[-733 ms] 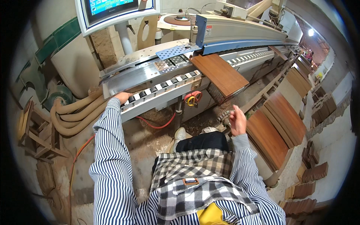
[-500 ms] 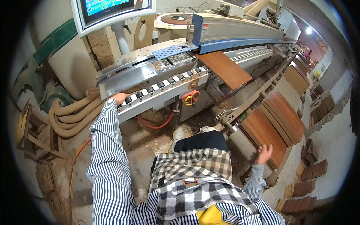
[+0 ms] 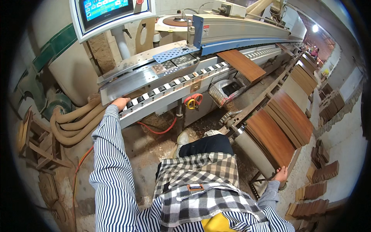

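Note:
My left hand point(image 3: 121, 103) is curled over the near left end of the long machine point(image 3: 145, 107), beside its roller rail point(image 3: 170, 87). At the lower right, my right hand point(image 3: 281, 174) grips the near corner of the top brown wooden board point(image 3: 270, 136) in a stack, with its fingers at the edge. That stack lies on a roller conveyor point(image 3: 253, 152). Another brown board point(image 3: 243, 65) lies partly under the machine's blue-edged beam point(image 3: 247, 45) and sticks out toward me.
A touchscreen point(image 3: 108, 9) hangs at the upper left, above dust hoses point(image 3: 77, 129) and a wooden stool point(image 3: 40, 143). Scissors point(image 3: 193, 101) hang on the machine's front, left of a wire basket point(image 3: 228, 92). More board stacks point(image 3: 330, 104) stand along the right wall.
My right hand has come down from above the stack onto the top board's near corner. The board in the machine has slid right, uncovering the basket. My left hand stays in place.

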`<act>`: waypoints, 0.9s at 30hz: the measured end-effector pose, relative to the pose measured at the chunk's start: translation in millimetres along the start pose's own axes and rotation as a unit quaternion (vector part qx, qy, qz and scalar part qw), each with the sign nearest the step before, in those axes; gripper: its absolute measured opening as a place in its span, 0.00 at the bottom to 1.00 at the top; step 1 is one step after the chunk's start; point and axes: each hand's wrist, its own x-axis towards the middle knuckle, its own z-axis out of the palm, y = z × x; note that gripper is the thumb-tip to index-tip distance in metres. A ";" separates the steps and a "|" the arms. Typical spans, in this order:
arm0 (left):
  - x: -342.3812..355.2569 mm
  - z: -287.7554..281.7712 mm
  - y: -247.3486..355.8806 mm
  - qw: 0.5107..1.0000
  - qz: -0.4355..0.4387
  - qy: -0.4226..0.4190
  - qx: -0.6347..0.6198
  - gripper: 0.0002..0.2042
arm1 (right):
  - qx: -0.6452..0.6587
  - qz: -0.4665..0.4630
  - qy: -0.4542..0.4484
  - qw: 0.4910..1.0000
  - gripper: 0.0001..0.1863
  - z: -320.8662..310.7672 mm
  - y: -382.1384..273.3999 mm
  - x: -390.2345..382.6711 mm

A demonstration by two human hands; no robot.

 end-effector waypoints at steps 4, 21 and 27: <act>0.0 0.6 -3.6 1.000 -0.009 0.012 -0.015 0.24 | 0.054 0.091 -0.064 0.992 0.11 -0.4 -13.0 -42.2; -4.3 0.9 6.3 1.000 -0.008 0.024 0.012 0.25 | 0.214 0.313 -0.408 0.830 0.13 25.6 -43.0 -139.6; 14.7 2.0 -14.9 0.999 0.007 0.021 0.039 0.26 | 0.233 0.303 -0.485 0.786 0.17 80.2 -92.7 -174.9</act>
